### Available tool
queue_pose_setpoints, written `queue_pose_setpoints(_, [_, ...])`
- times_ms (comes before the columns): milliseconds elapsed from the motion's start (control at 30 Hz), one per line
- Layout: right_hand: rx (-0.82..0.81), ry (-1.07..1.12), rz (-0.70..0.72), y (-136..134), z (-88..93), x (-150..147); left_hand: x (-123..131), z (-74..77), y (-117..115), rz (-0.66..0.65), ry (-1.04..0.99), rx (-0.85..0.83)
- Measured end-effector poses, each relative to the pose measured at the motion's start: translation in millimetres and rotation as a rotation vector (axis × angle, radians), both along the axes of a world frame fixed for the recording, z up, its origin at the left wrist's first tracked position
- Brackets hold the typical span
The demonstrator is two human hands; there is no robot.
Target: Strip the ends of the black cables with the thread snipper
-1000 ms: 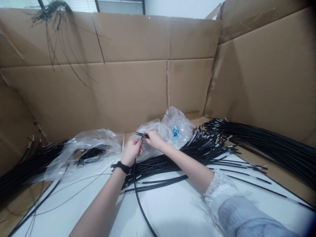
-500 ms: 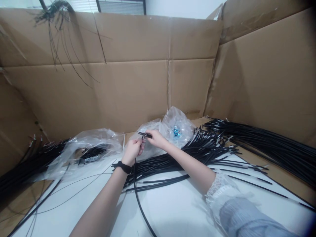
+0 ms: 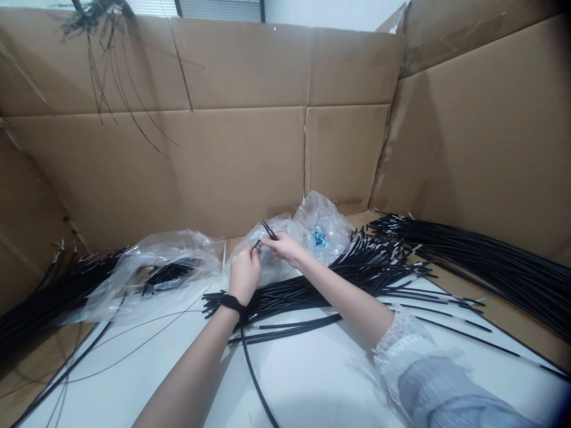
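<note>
"So, what's in those hands, taking the left as the clock's centre?"

"The left hand (image 3: 245, 274) has its fingers curled closed, the thumb pinching what looks like the tip of a black cable (image 3: 254, 374). The cable leaves the wrist between five and six o'clock, over the white tabletop (image 3: 312, 371); the stretch behind the hand is hidden."

"And the right?"

"The right hand (image 3: 286, 247) is just beside it, at two o'clock — fingers folded round a slim dark tool (image 3: 269, 230), its points aimed between ten and eleven. Whether those points are parted, I can't tell."

"Which step is this?"

"Close work at the cable's end, I'd judge. The points seem clear of the tip, though the right fingertips are right by it, maybe touching."

"What does the next move call for?"

"A firm left pinch and a careful approach, I'd think — the tip is small."

"Anything near?"

"A bundle of black cables (image 3: 297, 291) at three o'clock, and a clear bag (image 3: 329, 215) with blue pieces (image 3: 319, 238) beyond the right hand."
</note>
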State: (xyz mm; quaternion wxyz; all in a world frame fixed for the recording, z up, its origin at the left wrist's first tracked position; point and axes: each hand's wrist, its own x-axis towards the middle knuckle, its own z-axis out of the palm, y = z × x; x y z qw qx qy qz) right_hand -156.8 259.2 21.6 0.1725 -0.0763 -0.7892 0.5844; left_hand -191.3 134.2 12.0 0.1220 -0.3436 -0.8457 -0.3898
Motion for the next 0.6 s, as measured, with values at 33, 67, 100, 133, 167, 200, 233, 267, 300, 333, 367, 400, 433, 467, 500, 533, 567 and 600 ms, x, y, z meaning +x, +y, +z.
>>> queue_pose_setpoints(33, [-0.013,-0.011,0.005,-0.6,1.0,1.5,-1.3,0.4,0.1,0.007,-0.003,0.001])
queue_pose_setpoints(67, [-0.017,-0.016,0.003,-1.4,1.7,2.5,-2.5,0.7,0.2,0.014,-0.008,0.002])
queue_pose_setpoints(100, [-0.015,-0.017,-0.006,-2.4,1.9,3.0,-3.6,1.1,0.3,0.022,-0.015,0.002])
queue_pose_setpoints(133, [-0.004,-0.012,-0.023,-3.5,1.6,2.9,-4.5,1.4,0.4,0.028,-0.023,0.002])
queue_pose_setpoints(167, [0.016,0.000,-0.048,-4.8,0.7,2.3,-5.1,1.4,0.6,0.032,-0.034,-0.002])
queue_pose_setpoints(200, [0.043,0.017,-0.081,-6.0,-0.8,1.4,-5.3,1.3,0.9,0.035,-0.046,-0.008])
queue_pose_setpoints(233, [0.078,0.041,-0.119,-7.3,-2.7,0.5,-5.0,0.9,1.1,0.037,-0.055,-0.017])
queue_pose_setpoints(267, [0.120,0.068,-0.161,-8.4,-5.0,-0.4,-4.1,0.1,1.3,0.038,-0.061,-0.028])
queue_pose_setpoints(300, [0.167,0.098,-0.202,-9.4,-7.4,-0.9,-2.6,-1.0,1.6,0.040,-0.061,-0.039])
queue_pose_setpoints(333, [0.218,0.125,-0.239,-10.3,-9.8,-1.1,-0.7,-2.3,1.8,0.043,-0.058,-0.048])
queue_pose_setpoints(367, [0.268,0.148,-0.269,-11.0,-12.1,-1.0,1.5,-3.6,2.0,0.049,-0.055,-0.055])
queue_pose_setpoints(400, [0.316,0.163,-0.290,-11.5,-14.2,-0.6,3.6,-5.0,2.2,0.056,-0.055,-0.059])
queue_pose_setpoints(433, [0.360,0.173,-0.300,-11.8,-16.0,-0.1,5.5,-6.3,2.3,0.062,-0.063,-0.060])
queue_pose_setpoints(467, [0.399,0.176,-0.302,-11.8,-17.3,0.2,6.8,-7.2,2.5,0.066,-0.078,-0.056])
queue_pose_setpoints(500, [0.433,0.175,-0.295,-11.3,-18.0,0.3,7.4,-7.9,2.6,0.066,-0.099,-0.047])
queue_pose_setpoints(533, [0.460,0.171,-0.280,-10.2,-18.0,0.0,7.1,-8.1,2.7,0.062,-0.126,-0.032])
queue_pose_setpoints(567, [0.483,0.164,-0.258,-8.2,-17.3,-0.5,6.0,-7.9,2.7,0.052,-0.159,-0.011])
queue_pose_setpoints(600, [0.500,0.156,-0.231,-5.4,-15.9,-1.2,4.1,-7.4,2.7,0.034,-0.200,0.015])
